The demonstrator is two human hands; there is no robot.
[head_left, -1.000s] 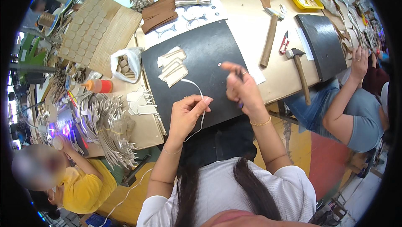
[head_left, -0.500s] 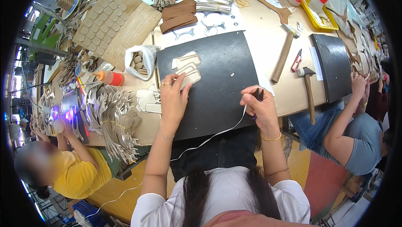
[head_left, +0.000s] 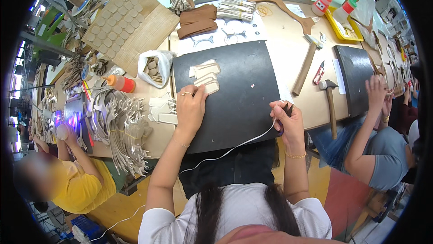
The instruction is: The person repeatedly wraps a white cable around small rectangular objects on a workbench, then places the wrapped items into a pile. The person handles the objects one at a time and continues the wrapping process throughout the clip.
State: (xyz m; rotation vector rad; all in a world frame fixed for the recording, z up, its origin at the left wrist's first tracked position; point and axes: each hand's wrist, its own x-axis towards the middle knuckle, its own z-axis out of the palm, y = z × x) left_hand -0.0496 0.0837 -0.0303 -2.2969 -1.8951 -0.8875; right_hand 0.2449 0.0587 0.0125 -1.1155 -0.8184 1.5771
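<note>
On the black mat (head_left: 239,68) lies a small overlapping group of cream, rounded-end flat pieces (head_left: 206,69). My left hand (head_left: 191,111) is at their near edge, fingers bent together and fingertips on the lowest piece; how firmly it grips is hidden. Near the mat's right edge my right hand (head_left: 291,127) is closed round a small dark-tipped tool (head_left: 287,108) with a purple part low in the palm. A thin white cord (head_left: 239,142) trails from this hand down to the left, past my lap. The tool's exact kind is not clear.
Left of the mat are cream pieces (head_left: 161,109), a white bag (head_left: 155,66) of small pieces, an orange bottle (head_left: 121,83) and bundled straps (head_left: 122,127). On the right lie two hammers (head_left: 306,66), red snips (head_left: 319,72) and another black board (head_left: 354,82). Co-workers sit either side.
My left hand's spread fingers have drawn together at the cream pieces' near edge. My right hand has shifted slightly right and down, with the tool and cord. The co-worker's hand at right has moved.
</note>
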